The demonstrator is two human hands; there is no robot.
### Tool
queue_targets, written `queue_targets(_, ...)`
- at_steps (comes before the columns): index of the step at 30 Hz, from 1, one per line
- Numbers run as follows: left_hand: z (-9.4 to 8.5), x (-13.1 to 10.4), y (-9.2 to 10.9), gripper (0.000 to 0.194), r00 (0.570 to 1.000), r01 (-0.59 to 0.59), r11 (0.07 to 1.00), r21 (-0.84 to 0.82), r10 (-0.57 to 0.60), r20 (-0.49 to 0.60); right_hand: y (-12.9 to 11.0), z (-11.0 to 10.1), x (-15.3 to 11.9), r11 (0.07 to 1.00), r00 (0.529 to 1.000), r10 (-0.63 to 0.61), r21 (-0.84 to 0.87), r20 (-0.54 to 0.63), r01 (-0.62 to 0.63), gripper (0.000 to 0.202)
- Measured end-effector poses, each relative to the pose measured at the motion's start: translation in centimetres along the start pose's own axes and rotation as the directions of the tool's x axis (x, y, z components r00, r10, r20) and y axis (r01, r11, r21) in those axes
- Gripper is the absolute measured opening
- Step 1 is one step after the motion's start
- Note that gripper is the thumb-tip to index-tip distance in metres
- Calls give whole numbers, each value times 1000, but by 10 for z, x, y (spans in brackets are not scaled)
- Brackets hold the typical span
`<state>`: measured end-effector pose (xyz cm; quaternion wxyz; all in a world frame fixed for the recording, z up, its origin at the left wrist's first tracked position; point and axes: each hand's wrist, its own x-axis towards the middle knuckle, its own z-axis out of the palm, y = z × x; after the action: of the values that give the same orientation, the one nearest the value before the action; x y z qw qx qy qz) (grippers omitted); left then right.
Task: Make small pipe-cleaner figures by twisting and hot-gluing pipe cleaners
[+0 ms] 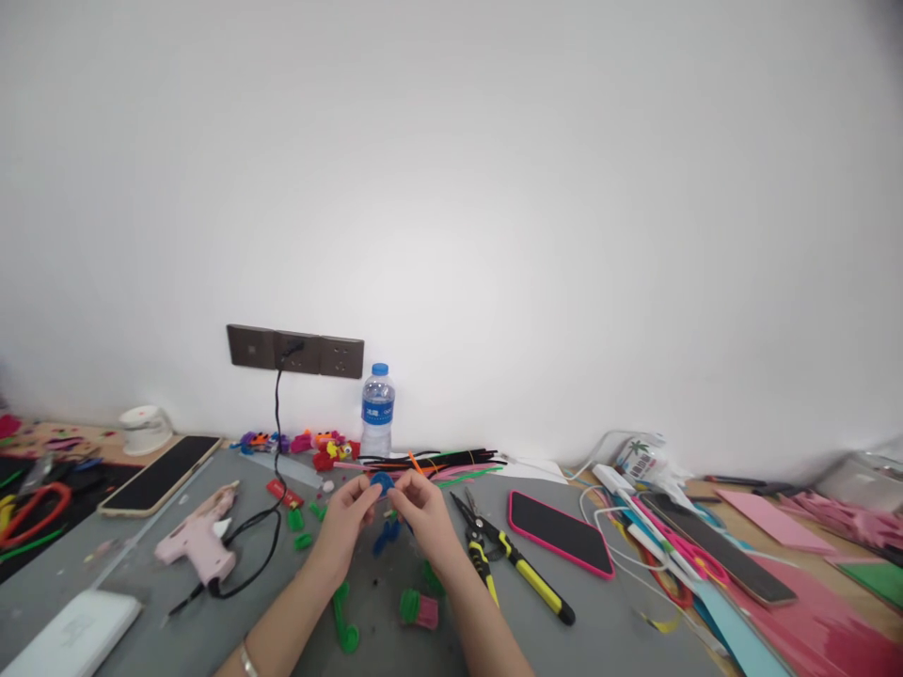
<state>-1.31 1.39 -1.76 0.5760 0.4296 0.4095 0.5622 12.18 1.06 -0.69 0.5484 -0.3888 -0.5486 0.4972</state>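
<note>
Between the fingertips of both hands is a small blue coil [383, 481], which looks like wound pipe cleaner. My left hand [351, 512] pinches its left side, and my right hand [421, 508] pinches its right side. Below them lies another blue fuzzy piece [387, 534], partly hidden. Nearer me are a green curled piece [344, 621] and a green and pink bundle [418, 609]. Small green coils [302, 540] sit left of my left hand. Behind my hands, a bunch of black, pink, orange and green pipe cleaners [451, 462] rests by the wall.
A pink glue gun [204, 545] with a black cord lies left, near a phone [164, 475]. Yellow-black pliers [526, 574] and a pink-cased phone [561, 532] lie right. A water bottle [378, 414] stands at the wall. Coloured sheets [811, 611] cover the far right.
</note>
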Motion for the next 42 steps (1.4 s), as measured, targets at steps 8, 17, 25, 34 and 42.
queue_targets(8, -4, 2, -4, 40, 998, 50, 999, 4, -50, 22, 9, 3, -1, 1000, 1000, -14, 13, 19, 14, 37)
queue_targets(17, -2, 2, -2, 41, 998, 35, 999, 13, -35, 47, 14, -3, 0, 997, 998, -61, -40, 23, 62, 37)
queue_targets(25, -2, 3, -3, 41, 998, 43, 999, 14, -44, 45, 11, -2, -1, 994, 997, -72, -82, 26, 73, 34)
queue_targets(34, -3, 4, -2, 40, 998, 40, 998, 37, -42, 47, 10, 2, -1, 997, 998, -63, -44, -7, 62, 37)
queue_targets(42, -3, 5, -2, 43, 999, 28, 999, 45, -29, 22, 14, 4, -1, 995, 996, -89, -56, -31, 87, 38)
